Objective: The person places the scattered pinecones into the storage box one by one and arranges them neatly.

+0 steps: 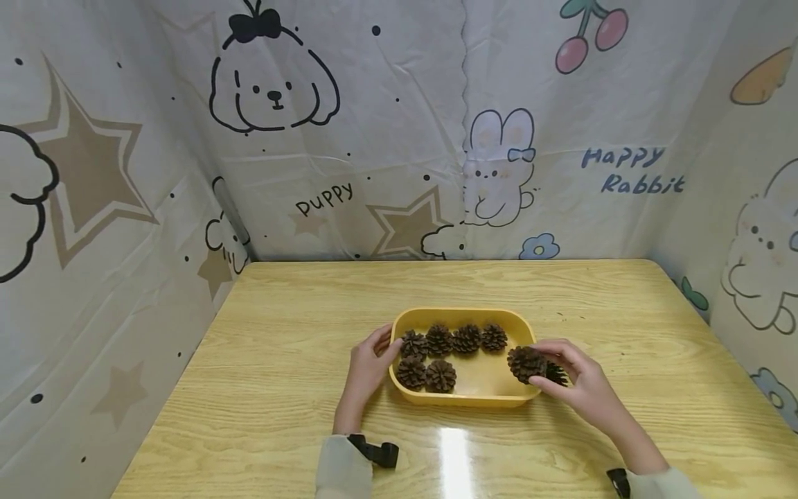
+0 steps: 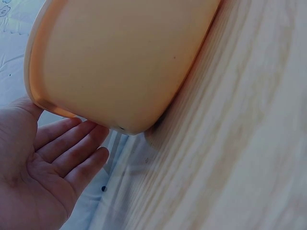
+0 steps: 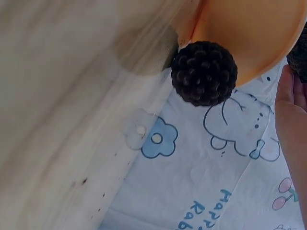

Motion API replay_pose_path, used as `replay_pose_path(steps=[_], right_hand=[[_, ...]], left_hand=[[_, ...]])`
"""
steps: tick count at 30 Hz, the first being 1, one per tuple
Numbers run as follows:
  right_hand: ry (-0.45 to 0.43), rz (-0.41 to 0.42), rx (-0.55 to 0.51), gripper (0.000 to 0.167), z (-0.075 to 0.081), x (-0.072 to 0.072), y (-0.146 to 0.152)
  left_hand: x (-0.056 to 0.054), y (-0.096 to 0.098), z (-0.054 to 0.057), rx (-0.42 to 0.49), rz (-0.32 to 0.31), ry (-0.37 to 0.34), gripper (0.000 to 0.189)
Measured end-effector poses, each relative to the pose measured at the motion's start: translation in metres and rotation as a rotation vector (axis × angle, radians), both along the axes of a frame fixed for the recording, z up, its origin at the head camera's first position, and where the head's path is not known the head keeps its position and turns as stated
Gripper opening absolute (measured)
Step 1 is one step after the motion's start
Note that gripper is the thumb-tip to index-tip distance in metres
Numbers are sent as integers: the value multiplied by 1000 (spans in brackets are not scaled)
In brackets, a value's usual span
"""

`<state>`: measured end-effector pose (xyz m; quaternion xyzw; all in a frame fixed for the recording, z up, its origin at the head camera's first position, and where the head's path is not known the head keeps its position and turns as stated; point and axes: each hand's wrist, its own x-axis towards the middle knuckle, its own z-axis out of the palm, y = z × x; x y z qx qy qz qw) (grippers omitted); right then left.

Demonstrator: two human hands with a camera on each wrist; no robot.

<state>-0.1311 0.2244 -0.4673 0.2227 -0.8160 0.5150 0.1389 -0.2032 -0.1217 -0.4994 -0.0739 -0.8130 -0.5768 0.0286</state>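
A yellow tray (image 1: 474, 400) stands on the table with several brown pine cones (image 1: 440, 340) in its left and back parts. At its left end, my left hand (image 1: 369, 360) holds the rim, thumb over the edge and fingers against the outer wall, as the left wrist view also shows. My right hand (image 1: 576, 381) pinches a pine cone (image 1: 525, 364) between thumb and fingers above the tray's right end. Another pine cone (image 3: 204, 73) rests on the table just outside that end, partly hidden behind the right hand in the head view.
The wood-grain table (image 1: 299, 333) reaches back to a printed cloth (image 1: 399, 138), which also hangs along both sides. Small dark crumbs lie on the table behind the tray's right end. A black wrist strap (image 1: 374, 452) sits over the left sleeve.
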Motion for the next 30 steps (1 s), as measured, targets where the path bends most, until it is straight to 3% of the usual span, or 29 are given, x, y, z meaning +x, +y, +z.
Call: replay_pose_path(steps=[6, 18, 30], right_hand=[[-10, -9, 75, 48, -1, -7, -11], [50, 22, 167, 47, -5, -21, -34], [95, 32, 382, 44, -3, -30, -47]], left_hand=[[-1, -1, 1, 2, -2, -15, 46], [-1, -1, -1, 4, 5, -12, 46], [-2, -2, -1, 6, -8, -31, 47]])
